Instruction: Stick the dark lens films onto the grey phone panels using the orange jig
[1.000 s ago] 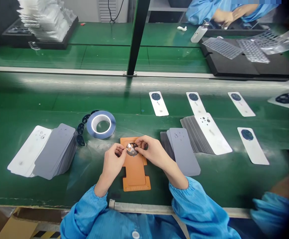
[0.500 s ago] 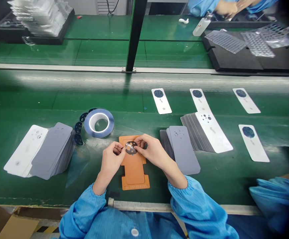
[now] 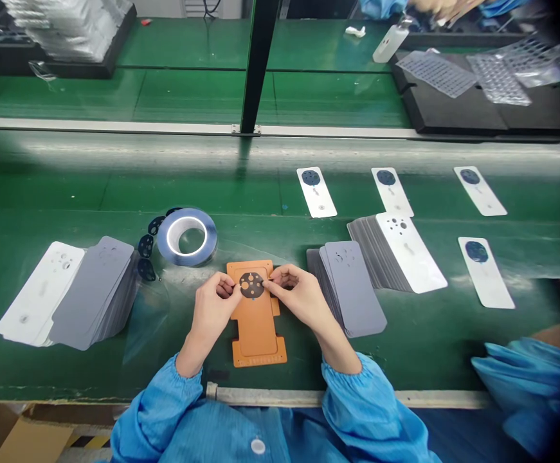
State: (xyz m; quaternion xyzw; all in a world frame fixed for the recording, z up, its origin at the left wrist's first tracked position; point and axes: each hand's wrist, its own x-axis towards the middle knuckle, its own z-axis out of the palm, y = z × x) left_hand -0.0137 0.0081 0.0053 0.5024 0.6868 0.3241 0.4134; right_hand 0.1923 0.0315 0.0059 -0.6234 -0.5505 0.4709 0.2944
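Over the upper part of an orange fixture plate (image 3: 256,325) is a round black adhesive piece (image 3: 251,285) with several holes. My left hand (image 3: 213,313) pinches its left edge between thumb and fingertips. My right hand (image 3: 299,297) pinches the right edge the same way. Whether the piece touches the plate I cannot tell. Left of the plate lies a roll of blue-edged tape (image 3: 188,237) with black round pieces (image 3: 145,245) on its strip. A stack of grey phone back panels (image 3: 357,289) stands just right of my right hand.
More grey panels (image 3: 89,296) and white panels (image 3: 41,292) are stacked at the left. White panels with black discs (image 3: 317,192) lie on the green belt, near a fanned white stack (image 3: 411,252). A dark post (image 3: 256,71) rises behind. A co-worker's blue sleeve (image 3: 525,379) is at right.
The black piece has gone from slightly tilted and shiny to flatter over the plate, with both hands still at its edges. The view has shifted slightly.
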